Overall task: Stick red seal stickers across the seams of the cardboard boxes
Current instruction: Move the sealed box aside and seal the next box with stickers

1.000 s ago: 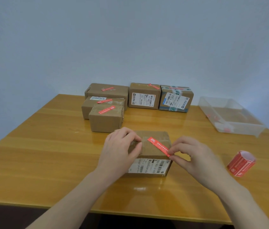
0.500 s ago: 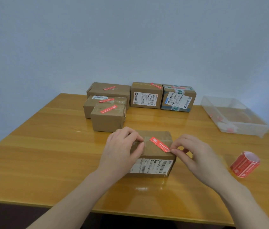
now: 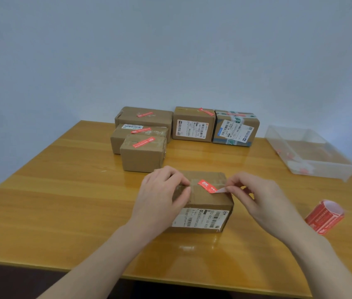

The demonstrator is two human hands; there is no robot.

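Note:
A taped cardboard box (image 3: 208, 201) with a white shipping label on its front sits on the table before me. A red seal sticker (image 3: 206, 185) lies slanted across its top, its right end lifted and showing a pale underside. My right hand (image 3: 263, 201) pinches that lifted end between thumb and fingertips. My left hand (image 3: 162, 197) grips the box's top left edge, thumb on top.
Several boxes with red stickers stand at the back: three at the left (image 3: 142, 154), two at the centre (image 3: 193, 126). A clear plastic tray (image 3: 313, 167) holding scraps sits at the right rear. A roll of red stickers (image 3: 324, 216) lies right of my hand on the wooden table (image 3: 62, 201).
The sticker's right end, earlier held flat near the box's front right edge, is now lifted and folded back, so less red shows. The left hand has kept its hold.

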